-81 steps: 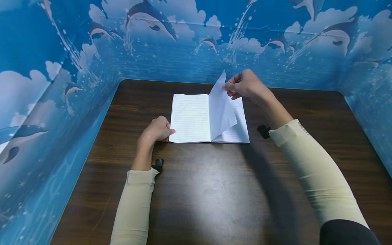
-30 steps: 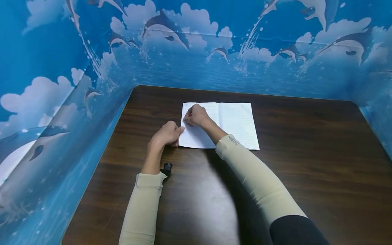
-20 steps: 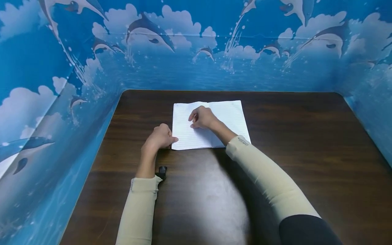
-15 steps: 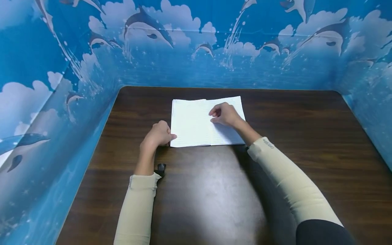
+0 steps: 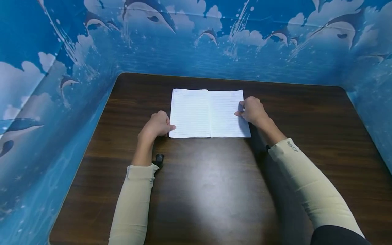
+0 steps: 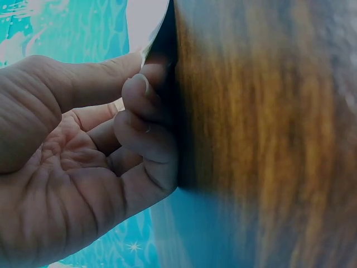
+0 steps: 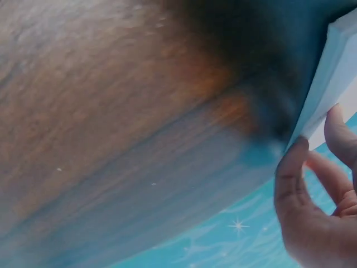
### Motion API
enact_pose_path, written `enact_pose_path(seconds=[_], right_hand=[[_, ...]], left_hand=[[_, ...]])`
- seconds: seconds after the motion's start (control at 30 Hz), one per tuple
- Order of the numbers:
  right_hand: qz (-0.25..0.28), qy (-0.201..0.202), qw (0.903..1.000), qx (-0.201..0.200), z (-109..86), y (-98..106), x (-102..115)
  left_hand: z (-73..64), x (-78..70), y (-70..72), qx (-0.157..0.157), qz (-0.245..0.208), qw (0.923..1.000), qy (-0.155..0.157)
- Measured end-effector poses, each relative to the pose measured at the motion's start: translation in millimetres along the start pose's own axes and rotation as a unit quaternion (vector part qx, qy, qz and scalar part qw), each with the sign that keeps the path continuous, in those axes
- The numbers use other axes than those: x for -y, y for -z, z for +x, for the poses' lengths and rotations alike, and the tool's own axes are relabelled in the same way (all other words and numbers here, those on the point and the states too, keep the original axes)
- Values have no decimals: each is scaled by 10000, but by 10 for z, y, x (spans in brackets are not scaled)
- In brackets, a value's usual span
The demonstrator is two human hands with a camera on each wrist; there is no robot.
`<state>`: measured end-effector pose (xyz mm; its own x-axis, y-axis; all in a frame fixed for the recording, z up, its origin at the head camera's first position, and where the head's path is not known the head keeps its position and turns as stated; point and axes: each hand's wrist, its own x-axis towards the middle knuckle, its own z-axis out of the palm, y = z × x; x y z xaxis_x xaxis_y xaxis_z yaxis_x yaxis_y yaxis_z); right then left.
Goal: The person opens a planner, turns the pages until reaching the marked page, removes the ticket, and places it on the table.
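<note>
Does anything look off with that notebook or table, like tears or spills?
Nothing stands out: the notebook lies open without visible tears, the left hand pinches its left edge, and the right hand is at its right edge. The table shows glare, no spill.

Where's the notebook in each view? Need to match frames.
Head: notebook open, near centre, between left hand and right hand.
Left wrist: pale sliver of it at top, left of centre, above the thumb.
Right wrist: part of it, upper right, cut off by the frame, at the fingertips.
Shared landmark: brown table, in all three.
</note>
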<state>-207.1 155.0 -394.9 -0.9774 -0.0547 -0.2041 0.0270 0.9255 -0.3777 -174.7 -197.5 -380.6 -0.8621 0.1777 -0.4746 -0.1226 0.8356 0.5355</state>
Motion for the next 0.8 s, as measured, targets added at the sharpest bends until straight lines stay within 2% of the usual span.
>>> enact_pose_path(seconds=[0.17,0.27,0.37,0.63,0.8], right_hand=[[-526,21,9985,-118,-49,29,17],[-586,28,9979,-273,-68,43,2],[-541,-4,9982,-263,-84,43,-10],[-62,-165,9991,-385,-95,-33,-12],[577,-341,9972,-334,-77,-73,-25]], left_hand=[[-4,-38,-2,-87,-10,10000,41],[8,-62,8,-156,-47,9999,-10],[9,-83,16,-96,-28,9999,28],[22,-61,7,-34,28,9999,104],[32,-29,-13,-40,45,9999,138]])
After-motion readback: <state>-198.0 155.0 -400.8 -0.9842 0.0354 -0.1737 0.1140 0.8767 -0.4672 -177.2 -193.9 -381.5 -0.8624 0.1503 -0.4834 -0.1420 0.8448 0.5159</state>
